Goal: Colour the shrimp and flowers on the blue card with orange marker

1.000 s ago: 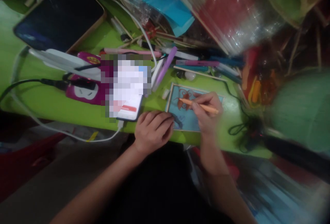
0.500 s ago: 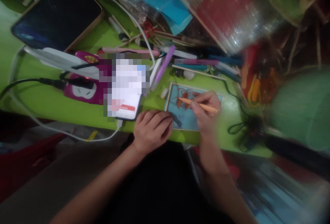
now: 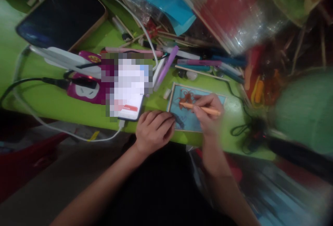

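My right hand (image 3: 209, 113) is closed in a writing grip around an orange pen (image 3: 201, 109). The pen's tip meets an orange figure drawn on a light-blue picture board (image 3: 192, 124) with a pale border. Dark, faint drawing marks show lower on the board. My left hand (image 3: 155, 127) lies at the table's front edge, fingers curled and pressed together, its fingertips at the board's lower left corner. Whatever may be under those fingers is hidden. Just left of it is a lit phone (image 3: 130, 111), partly blurred out, with a white cable plugged in.
Several pens and markers, among them a purple one (image 3: 166, 68), lie behind the board on the green table (image 3: 153, 102). A magenta power strip (image 3: 97, 94) and a dark tablet (image 3: 62, 14) are at left. Thin sticks and plastic packets (image 3: 223, 7) pile up behind. A green round object (image 3: 307, 111) stands at right.
The pen tip has moved slightly down across the orange figure, with my right hand shifting a little. My left hand stays in place. The whole view has shifted slightly.
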Tool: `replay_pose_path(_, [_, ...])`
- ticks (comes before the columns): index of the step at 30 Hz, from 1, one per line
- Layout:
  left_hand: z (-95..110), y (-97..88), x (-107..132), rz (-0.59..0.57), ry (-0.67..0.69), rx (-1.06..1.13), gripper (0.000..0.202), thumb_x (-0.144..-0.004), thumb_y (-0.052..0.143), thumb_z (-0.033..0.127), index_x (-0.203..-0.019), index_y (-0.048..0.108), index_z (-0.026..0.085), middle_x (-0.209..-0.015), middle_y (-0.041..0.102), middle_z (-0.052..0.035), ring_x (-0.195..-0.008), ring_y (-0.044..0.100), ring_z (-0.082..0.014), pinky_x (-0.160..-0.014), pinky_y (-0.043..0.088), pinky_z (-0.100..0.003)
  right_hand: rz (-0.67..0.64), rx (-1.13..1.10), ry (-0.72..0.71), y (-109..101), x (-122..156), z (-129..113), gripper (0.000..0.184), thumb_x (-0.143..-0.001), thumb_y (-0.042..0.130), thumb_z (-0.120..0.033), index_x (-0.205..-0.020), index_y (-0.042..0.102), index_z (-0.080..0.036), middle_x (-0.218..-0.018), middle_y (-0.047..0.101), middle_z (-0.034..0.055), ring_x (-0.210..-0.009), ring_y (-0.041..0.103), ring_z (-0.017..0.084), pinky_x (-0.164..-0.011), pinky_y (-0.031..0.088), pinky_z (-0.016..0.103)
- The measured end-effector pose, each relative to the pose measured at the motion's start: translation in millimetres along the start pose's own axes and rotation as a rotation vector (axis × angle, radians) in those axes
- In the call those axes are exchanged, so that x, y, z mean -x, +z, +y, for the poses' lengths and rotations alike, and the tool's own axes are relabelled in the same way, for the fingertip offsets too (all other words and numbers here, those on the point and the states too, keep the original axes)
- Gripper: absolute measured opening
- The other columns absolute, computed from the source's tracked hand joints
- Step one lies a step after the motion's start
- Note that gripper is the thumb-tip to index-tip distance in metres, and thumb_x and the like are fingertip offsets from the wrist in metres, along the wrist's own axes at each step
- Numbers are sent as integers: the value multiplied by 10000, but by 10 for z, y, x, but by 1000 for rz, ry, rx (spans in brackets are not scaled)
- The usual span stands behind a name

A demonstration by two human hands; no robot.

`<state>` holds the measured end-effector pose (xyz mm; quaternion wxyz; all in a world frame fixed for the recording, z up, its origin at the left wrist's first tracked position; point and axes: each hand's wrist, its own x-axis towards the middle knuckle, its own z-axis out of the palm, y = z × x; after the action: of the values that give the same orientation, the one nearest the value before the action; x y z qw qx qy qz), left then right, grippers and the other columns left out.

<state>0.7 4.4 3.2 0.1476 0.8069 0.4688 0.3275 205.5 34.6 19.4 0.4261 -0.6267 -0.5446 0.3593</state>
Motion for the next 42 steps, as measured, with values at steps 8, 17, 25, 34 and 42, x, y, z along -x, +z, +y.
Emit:
replay_pose_path(8, [6,0,-7,2,-14,3,192,-858,754,178,-1036,719,243,-1018,810,-4,-917,689,-208,-825,478,-389,-16,6,10,-4,5,-1,90,-855,755,-291,-825,672,-274,-695,664,-45,-849,720,207,-953,597,442])
replay_pose_path(17, [5,-8,0,8,-8,-6,171,-854,756,181,-1010,720,238,-1000,811,-4,-909,689,-207,-812,476,-384,-41,10,51,11,27,-3,127,-863,758,-339,-840,657,-266,-716,661,-35,-758,688,186,-763,595,369])
replay_pose_path(25, [3,4,20,-10,-21,2,197,-850,746,175,-1033,725,246,-1025,808,-4,-927,697,-211,-821,479,-395,-51,19,58,12,15,-30,160,-864,748,-357,-802,631,-267,-651,608,-43,-657,626,170,-646,571,342])
replay_pose_path(34, [10,-2,-5,2,-8,-22,159,-872,747,193,-1019,702,236,-1020,813,12,-898,691,-204,-822,481,-381,-108,-24,46,17,46,31,137,-868,752,-332,-829,646,-255,-728,625,-36,-686,611,165,-724,561,374])
replay_pose_path(42, [-2,5,16,-4,-10,-9,190,-853,761,177,-1026,709,234,-1020,805,-2,-927,685,-208,-828,476,-381,-121,-17,4,24,50,37,97,-857,763,-278,-847,667,-262,-747,659,-30,-728,619,177,-758,539,385])
